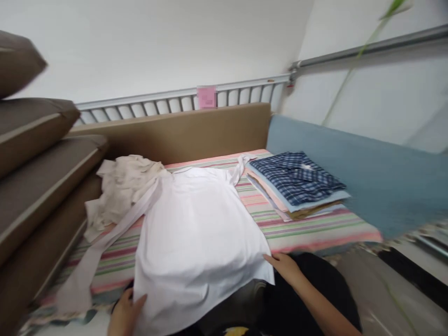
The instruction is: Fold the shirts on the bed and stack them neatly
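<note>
A white long-sleeved shirt (199, 224) lies spread over the striped cloth, collar end away from me and its hem hanging over the near edge. One sleeve (105, 252) stretches down to the left; the other is bunched toward the upper right. At the hem's left corner, my left hand (125, 311) grips the fabric, its fingers partly hidden at the shirt's edge. My right hand (285, 267) pinches the right side edge just above the hem. Beyond the left sleeve sits a crumpled cream garment (128, 184).
Folded clothes are stacked at the right, topped by a blue plaid shirt (297, 177). Brown cushions (45, 158) pile high at the left. A brown panel (189, 133) runs along the back before a radiator (140, 109), and a blue panel (336, 168) borders the right. The striped cloth (301, 231) covers the surface.
</note>
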### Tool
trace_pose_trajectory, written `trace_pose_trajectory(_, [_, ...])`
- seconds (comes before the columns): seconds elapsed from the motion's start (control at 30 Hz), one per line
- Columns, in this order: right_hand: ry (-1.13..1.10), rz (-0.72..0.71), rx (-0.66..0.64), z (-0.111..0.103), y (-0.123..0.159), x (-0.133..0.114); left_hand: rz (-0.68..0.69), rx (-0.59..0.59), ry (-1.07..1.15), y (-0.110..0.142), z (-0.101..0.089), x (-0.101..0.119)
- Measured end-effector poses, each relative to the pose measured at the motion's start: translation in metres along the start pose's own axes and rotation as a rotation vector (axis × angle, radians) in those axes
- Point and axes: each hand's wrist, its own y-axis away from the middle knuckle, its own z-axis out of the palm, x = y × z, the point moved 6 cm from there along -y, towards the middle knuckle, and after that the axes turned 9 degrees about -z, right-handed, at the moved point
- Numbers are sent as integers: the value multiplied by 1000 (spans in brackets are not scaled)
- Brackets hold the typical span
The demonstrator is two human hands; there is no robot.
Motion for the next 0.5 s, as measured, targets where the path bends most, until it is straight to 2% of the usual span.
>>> trace_pose_trajectory(0.1, [-298, -2, 3, 4, 6, 3, -30, -7, 75, 33, -4, -2])
trace_pose_trajectory(0.23, [-532, 94, 23, -19, 21, 6, -188, 159, 341, 66, -22, -17])
trace_pose_trajectory(0.3, [-521, 110, 52, -33, 25, 5, -268, 188, 407, 74, -25, -25])
trace_pose_trajectory(0.37, [-427, 113, 76, -42, 26, 6, -311, 169, 401, 75, -25, -32])
trace_pose_trajectory(0.5, [-233, 55, 68, -47, 22, 8, -274, 93, 288, 66, -30, -40])
